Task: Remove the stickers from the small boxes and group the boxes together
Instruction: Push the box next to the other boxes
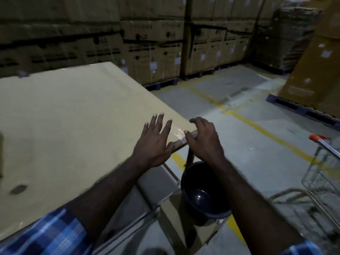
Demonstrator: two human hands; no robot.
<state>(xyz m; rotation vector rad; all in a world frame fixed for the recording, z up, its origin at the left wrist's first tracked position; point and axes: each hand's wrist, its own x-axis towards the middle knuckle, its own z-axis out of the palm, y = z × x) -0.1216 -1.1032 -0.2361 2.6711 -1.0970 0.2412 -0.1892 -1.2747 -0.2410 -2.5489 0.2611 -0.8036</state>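
- No small boxes can be made out anywhere; a brown edge cut off at the far left of the table (73,115), well away from both hands, is too cropped to identify.
- The left hand (154,144) lies flat on the table's cardboard-coloured top, fingers straight and spread, holding nothing, close to the corner.
- The right hand (204,142) is just beside the left hand at that corner, its fingers curled over the edge; its thumb touches a crinkled clear strip of tape (177,134) stuck on the corner between the two hands. Whether it pinches the tape cannot be told.
- The tape's long axis runs from the table edge inward, away from the person.
- Below the right wrist, a dark bucket (200,196) stands on the floor, partly hidden by the forearm.
- Right of the right hand, a wire trolley (323,173) with an orange handle end is cut off by the frame.
- Beyond both hands, stacked cartons (152,52) bear "LG" logos; their white labels are too blurred to read.
- Blue checked sleeves (51,234) show at the bottom corners.
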